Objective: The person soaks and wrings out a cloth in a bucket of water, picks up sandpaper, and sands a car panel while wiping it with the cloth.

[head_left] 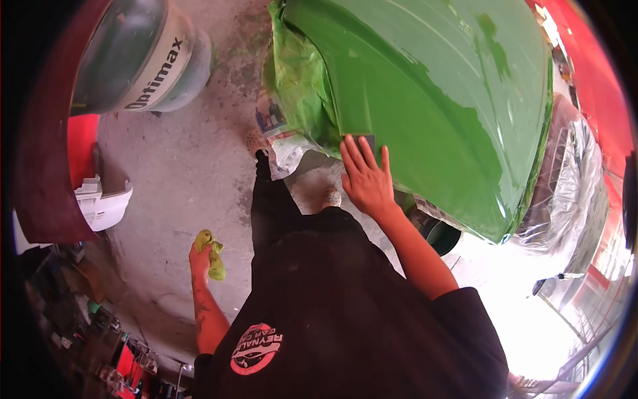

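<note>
Dark pad [371, 140] is being pressed onto the green panel [419, 113] near its edge, beneath the flat right hand [367, 183]; yellow-green cloth [216, 266] is being clutched by the left hand [199, 261], well apart from the panel.

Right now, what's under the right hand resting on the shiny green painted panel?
Beneath the right hand, part of a flat, dark grey pad shows on the green panel; the fingers hide the rest.

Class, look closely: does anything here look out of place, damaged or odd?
Yes. The green panel looks patchy: darker areas with ragged edges break up its paler surface, possibly wetness. Along its picture-left edge, a crumpled covering hangs loosely, so that side looks untidy.
</note>
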`<state>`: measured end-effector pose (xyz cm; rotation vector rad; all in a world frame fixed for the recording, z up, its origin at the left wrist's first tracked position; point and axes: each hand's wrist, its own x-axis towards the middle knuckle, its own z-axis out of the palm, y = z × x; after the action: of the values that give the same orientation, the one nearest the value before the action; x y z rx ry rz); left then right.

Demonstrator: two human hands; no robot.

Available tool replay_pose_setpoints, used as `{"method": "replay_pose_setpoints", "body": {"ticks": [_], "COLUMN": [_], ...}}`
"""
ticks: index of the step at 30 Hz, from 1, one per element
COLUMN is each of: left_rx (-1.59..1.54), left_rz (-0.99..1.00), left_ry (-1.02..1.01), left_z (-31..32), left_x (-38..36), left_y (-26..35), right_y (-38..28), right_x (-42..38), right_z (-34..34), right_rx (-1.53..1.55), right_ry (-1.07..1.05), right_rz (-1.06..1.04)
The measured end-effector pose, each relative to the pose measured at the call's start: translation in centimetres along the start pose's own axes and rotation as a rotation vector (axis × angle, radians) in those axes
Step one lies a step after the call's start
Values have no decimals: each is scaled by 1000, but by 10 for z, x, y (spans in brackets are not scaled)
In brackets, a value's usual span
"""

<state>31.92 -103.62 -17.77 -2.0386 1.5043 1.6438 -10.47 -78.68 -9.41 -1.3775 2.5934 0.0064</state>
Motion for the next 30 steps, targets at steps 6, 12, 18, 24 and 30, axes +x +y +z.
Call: {"method": "replay_pose_setpoints", "body": {"ticks": [6, 12, 18, 24, 30], "left_rx": [58, 39, -42, -143, -231], "left_rz": [15, -70, -138, -226, -202], "left_ry": [-64, -9, 32, 58, 104], "left_z": [17, 19, 2, -2, -5], "left_x": [0, -24, -35, -45, -51], "left_y": [-24, -27, -54, -70, -60], "right_y": [15, 34, 51, 27, 10], "right_x": [17, 120, 219, 311, 381], "right_z": [-9, -20, -28, -52, -70], "right_rx": [-11, -54, -193, -354, -576], "right_ry": [-28, 75, 85, -71, -122], "right_rz": [-38, -92, -230, -249, -263]}}
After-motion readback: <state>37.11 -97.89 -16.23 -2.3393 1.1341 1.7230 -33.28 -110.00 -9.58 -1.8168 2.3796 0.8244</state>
